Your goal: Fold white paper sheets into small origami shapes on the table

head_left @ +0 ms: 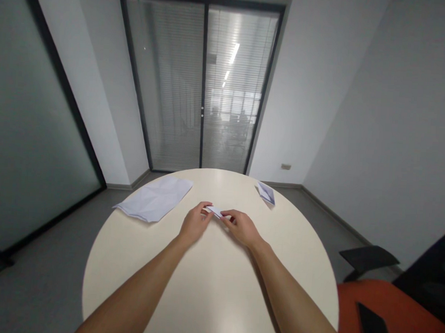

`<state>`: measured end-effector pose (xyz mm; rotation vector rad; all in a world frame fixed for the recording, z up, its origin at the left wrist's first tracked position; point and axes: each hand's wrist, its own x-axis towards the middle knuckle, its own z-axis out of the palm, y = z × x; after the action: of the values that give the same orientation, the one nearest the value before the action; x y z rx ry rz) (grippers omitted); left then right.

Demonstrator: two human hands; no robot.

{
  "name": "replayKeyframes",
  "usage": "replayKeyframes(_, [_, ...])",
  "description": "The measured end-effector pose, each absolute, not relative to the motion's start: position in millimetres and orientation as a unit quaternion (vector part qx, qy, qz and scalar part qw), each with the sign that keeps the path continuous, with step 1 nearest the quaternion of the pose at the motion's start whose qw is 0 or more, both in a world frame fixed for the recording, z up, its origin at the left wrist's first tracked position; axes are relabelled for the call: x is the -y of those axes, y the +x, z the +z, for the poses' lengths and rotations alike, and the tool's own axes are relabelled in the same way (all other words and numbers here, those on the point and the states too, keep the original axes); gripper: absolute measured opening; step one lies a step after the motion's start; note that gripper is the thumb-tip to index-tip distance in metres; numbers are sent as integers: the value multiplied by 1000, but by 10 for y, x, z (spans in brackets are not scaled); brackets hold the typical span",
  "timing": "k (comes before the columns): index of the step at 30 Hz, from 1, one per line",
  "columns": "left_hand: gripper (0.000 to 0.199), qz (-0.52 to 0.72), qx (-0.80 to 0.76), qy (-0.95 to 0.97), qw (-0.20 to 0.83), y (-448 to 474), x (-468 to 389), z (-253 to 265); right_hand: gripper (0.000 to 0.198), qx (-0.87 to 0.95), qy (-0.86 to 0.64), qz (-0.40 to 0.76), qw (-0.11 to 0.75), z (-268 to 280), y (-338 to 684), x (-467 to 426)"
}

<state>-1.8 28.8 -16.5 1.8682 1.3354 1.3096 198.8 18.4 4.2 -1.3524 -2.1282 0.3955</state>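
Observation:
A small folded piece of white paper is held between my two hands, over the middle of the round cream table. My left hand pinches its left end between thumb and fingers. At the right end, the thumb and fingers of my right hand are closed on it too. Creased white sheets lie flat at the table's far left. Toward the far right edge rests another folded paper, partly raised off the surface.
An orange office chair with a black armrest stands close to the table's right side. Beyond the far edge is a glazed partition with blinds. A frosted glass panel is on the left.

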Motion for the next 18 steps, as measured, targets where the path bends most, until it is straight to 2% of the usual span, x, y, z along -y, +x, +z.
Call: replayKeyframes(18, [28, 525, -457, 655, 294, 14, -279, -126, 29, 805, -484, 105, 326, 97, 1979, -145])
